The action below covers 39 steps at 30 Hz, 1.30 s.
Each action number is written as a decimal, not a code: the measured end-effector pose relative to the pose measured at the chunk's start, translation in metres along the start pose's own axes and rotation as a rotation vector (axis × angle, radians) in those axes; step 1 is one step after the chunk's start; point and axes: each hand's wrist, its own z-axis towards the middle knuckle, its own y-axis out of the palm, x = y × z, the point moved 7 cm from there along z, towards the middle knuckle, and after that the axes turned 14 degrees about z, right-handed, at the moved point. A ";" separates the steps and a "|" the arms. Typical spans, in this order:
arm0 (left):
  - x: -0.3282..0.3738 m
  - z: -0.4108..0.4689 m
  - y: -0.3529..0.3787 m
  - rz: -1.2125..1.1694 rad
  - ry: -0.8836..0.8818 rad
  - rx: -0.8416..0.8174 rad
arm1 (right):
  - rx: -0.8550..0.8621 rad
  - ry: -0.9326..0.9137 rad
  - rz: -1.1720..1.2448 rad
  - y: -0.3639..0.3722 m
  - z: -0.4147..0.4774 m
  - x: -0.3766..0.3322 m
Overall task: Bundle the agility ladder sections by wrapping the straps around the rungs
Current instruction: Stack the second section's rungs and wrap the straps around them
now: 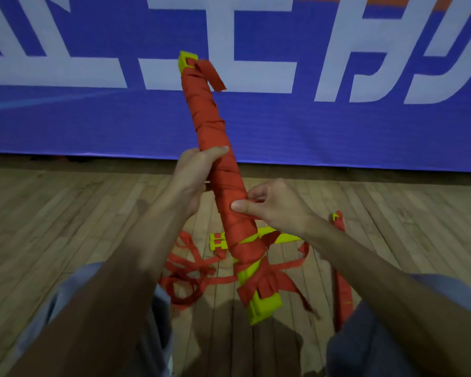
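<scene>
A single head-worn camera looked forward and down, close over both forearms. It faced a blue banner [256,126] standing near ahead on the wooden floor [52,213].

Large white characters on blue banner [93,126]; seemingly cropped, unreadable.

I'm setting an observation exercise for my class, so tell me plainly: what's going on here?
A person sitting on a wooden floor is bundling an agility ladder. The left hand grips the bundle of yellow rungs, which is wrapped in red strap along most of its length. The right hand pinches the strap against it. Loose strap and another yellow rung lie on the floor, not yet bundled.
</scene>
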 end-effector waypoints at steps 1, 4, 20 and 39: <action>0.000 0.002 -0.001 -0.011 0.005 0.017 | 0.023 -0.010 -0.068 -0.001 0.002 -0.001; 0.000 0.006 -0.007 0.000 0.053 0.073 | 0.062 -0.082 -0.344 -0.002 0.002 -0.004; 0.010 0.001 -0.019 -0.101 0.108 -0.142 | -0.242 0.060 0.132 -0.008 -0.008 -0.007; 0.019 -0.002 -0.006 -0.234 0.171 -0.139 | 0.017 0.186 0.488 -0.005 -0.008 -0.002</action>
